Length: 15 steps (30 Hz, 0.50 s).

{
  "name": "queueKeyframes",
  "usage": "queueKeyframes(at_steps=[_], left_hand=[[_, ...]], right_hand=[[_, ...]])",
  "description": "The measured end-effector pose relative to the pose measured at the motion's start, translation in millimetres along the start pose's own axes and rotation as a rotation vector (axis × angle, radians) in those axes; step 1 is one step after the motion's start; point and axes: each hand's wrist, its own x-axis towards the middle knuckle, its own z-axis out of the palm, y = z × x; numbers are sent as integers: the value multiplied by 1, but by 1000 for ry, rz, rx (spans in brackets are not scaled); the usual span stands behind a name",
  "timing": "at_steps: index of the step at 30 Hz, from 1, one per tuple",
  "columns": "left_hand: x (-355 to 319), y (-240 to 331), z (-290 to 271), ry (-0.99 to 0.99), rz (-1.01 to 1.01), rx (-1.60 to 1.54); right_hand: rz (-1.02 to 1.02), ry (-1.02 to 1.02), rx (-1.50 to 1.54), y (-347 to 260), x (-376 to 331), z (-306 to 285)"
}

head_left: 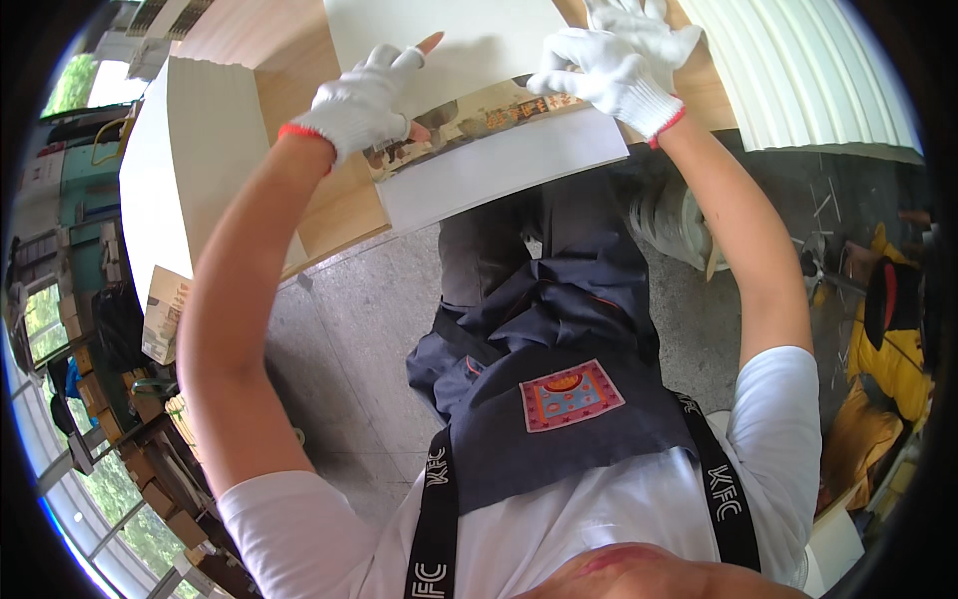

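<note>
Pinning the printed sheet [479,125] flat on the wooden table [334,205]: our left hand [364,100] pinches its left edge, right hand [609,70] presses fingers-curled on top, so we keep it aligned under the white sheet [449,40].

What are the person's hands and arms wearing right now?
Both the left hand and the right hand wear white knitted work gloves with red-edged cuffs. The left glove's fingertips look cut off, leaving fingertips bare. The forearms are uncovered; short white T-shirt sleeves end at the upper arms.
</note>
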Motion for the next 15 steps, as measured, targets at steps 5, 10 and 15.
queueKeyframes(at_steps=[5,10,15], left_hand=[[36,23,-33,-245,492,384],[68,51,-38,-497,522,550],[69,37,-38,-466,552,365]], right_hand=[[55,54,-263,-15,-3,-1],[-147,261,-648,-16,-3,0],[-42,587,-1224,-9,0,-38]])
